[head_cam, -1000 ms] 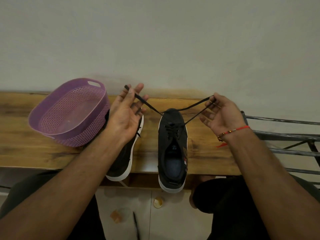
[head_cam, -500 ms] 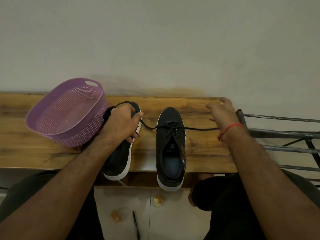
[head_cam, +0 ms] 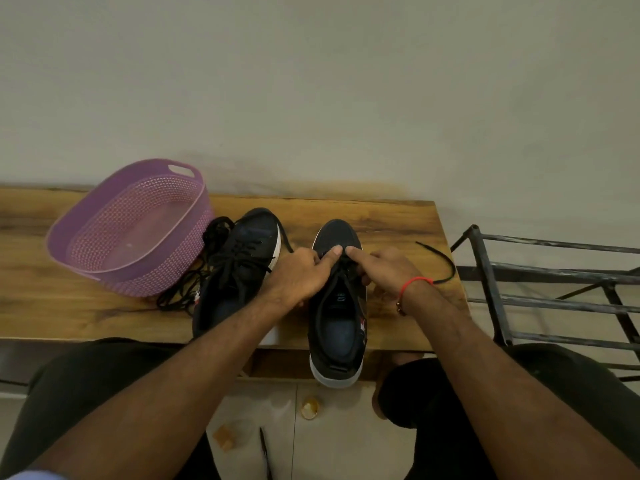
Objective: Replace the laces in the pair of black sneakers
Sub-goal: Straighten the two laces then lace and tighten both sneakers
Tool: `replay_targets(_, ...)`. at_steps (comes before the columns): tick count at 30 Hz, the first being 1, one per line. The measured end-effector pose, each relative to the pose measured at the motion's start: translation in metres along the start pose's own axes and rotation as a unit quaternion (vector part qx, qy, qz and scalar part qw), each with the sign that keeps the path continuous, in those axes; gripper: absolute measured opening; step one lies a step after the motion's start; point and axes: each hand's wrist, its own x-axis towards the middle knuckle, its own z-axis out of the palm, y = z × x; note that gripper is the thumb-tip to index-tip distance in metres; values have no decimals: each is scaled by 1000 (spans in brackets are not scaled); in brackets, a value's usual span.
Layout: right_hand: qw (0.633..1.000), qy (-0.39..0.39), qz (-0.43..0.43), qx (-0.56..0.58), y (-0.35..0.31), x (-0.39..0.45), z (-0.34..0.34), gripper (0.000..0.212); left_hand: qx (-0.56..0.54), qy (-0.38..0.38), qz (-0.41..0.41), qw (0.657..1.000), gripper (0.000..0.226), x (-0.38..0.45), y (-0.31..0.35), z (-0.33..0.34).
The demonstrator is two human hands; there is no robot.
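Two black sneakers with white soles lie on the wooden bench (head_cam: 398, 216), toes toward the wall. The left sneaker (head_cam: 242, 268) is laced and nothing touches it. Both hands meet over the front of the right sneaker (head_cam: 337, 320). My left hand (head_cam: 299, 273) has curled fingers, its thumb tip on the lace rows near the toe. My right hand (head_cam: 382, 268) points its index finger at the same spot, its other fingers curled over the lace. One lace end (head_cam: 445, 263) trails loose on the bench to the right. What the fingers pinch is hidden.
A purple plastic basket (head_cam: 86, 230) stands at the back left of the bench. A loose pile of black laces (head_cam: 188, 287) lies between it and the left sneaker. A dark metal rack (head_cam: 498, 299) stands just right of the bench. Small scraps lie on the floor.
My left hand has left the left sneaker and moved right. My right hand came in from the bench's right end. The lace, pulled taut before, now lies slack on the bench.
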Motion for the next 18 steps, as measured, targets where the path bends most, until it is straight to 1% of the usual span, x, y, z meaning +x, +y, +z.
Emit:
replay_targets(2, 1000, -8, -19, 16, 1, 2, 5, 35, -48, -13, -32, 998, 71, 4, -1, 0)
replay_targets(3, 999, -11, -24, 26, 1, 3, 7, 27, -58, -13, -40, 997, 70, 6, -1, 1)
replay_targets(5, 998, -11, -24, 53, 2, 5, 10, 18, -44, -7, -32, 998, 60, 11, -1, 4)
replay_targets(7, 996, -14, -17, 82, 3, 5, 10, 14, -26, 10, -9, 1000, 45, 14, -1, 8)
replay_targets(9, 993, -12, -12, 113, 3, 4, 10, 10, -25, 44, 15, 999, 32, 14, -4, 8)
replay_targets(12, 985, -8, -11, 171, 5, 4, 10, 8, -66, 104, 45, 991, 24, 13, -10, 5)
replay_targets(14, 978, -2, -11, 209, 5, 4, 10, 8, -116, 143, 79, 980, 22, 10, -13, 4)
replay_targets(16, 969, 13, -23, 244, 5, 2, 10, 6, -122, 190, 128, 966, 17, 4, -14, -1)
replay_targets(18, 965, 32, -39, 258, 6, 1, 12, 8, -119, 219, 171, 953, 14, -6, -15, -4)
